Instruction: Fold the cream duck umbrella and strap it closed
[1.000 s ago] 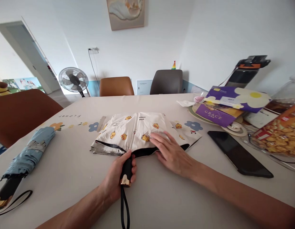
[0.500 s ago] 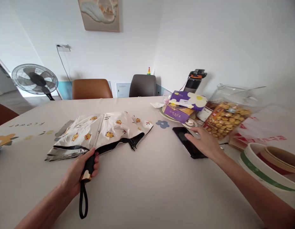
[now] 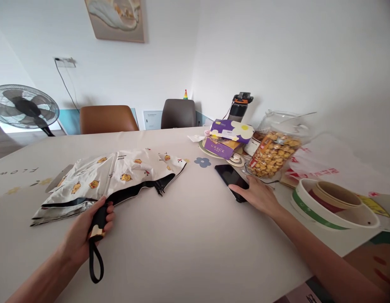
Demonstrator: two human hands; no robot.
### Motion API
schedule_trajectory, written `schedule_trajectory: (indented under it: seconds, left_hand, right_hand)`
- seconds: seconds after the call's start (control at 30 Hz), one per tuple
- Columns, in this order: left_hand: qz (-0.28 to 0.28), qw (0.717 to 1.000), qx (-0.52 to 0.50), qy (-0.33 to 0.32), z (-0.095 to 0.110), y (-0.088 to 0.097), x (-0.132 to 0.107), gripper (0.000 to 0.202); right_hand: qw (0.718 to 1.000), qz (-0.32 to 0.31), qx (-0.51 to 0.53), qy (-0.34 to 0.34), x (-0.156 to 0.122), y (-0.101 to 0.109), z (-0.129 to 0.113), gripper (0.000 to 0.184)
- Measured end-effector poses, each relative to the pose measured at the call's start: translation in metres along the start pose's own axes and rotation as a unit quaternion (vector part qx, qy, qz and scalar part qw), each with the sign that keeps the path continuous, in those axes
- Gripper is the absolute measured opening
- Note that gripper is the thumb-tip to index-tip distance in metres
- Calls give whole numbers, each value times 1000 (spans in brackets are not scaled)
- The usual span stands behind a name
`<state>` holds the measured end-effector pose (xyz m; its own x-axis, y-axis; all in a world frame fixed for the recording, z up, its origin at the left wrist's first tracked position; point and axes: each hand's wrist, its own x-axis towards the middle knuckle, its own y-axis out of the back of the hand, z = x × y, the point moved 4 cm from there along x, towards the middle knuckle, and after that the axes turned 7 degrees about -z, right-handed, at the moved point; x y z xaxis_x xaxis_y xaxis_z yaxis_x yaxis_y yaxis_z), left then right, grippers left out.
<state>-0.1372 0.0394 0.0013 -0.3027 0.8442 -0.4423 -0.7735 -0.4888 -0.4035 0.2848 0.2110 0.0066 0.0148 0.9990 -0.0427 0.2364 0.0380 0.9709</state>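
A folded white umbrella (image 3: 112, 176) printed with small yellow ducks lies on the table (image 3: 188, 235), its black lining showing along the near edge. My left hand (image 3: 84, 229) is closed round its black handle, and the wrist strap loops toward me. My right hand (image 3: 256, 194) rests with flat fingers on the near end of a black phone (image 3: 229, 176) that lies face up to the right of the umbrella.
A purple box (image 3: 228, 136) on a plate, a clear jar of snacks (image 3: 275, 149), a black bottle (image 3: 239, 107) and stacked bowls (image 3: 333, 204) crowd the right side. Two chairs (image 3: 108, 119) stand at the far edge; a fan (image 3: 22, 107) is at left.
My right hand left the umbrella's canopy, went right and settled on the phone. My view swung right, so the blue umbrella at far left dropped out of sight. The left hand kept its grip.
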Motion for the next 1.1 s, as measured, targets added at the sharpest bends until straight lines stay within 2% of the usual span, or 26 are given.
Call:
schedule_trajectory:
  seconds: [0.17, 0.43, 0.77, 0.93, 1.03, 1.1]
  left_hand:
    - [-5, 1000, 3, -5, 1, -1, 0, 8]
    - [-2, 1000, 24, -4, 0, 0, -1, 9]
    - [-4, 1000, 27, -3, 1, 0, -1, 9]
    - [-1, 1000, 10, -1, 2, -2, -5, 5]
    - [7, 1000, 8, 10, 1, -1, -2, 7]
    - [16, 1000, 3, 23, 0, 1, 0, 9]
  right_hand:
    - [999, -40, -5, -26, 12, -2, -13, 70]
    - [999, -16, 20, -36, 20, -4, -10, 73]
    - [997, -29, 21, -65, 27, -7, -7, 86]
    - [998, -37, 23, -53, 24, -5, -11, 80]
    - [997, -34, 51, -38, 25, -4, -7, 75]
    - [993, -17, 107, -37, 29, -2, 2, 74]
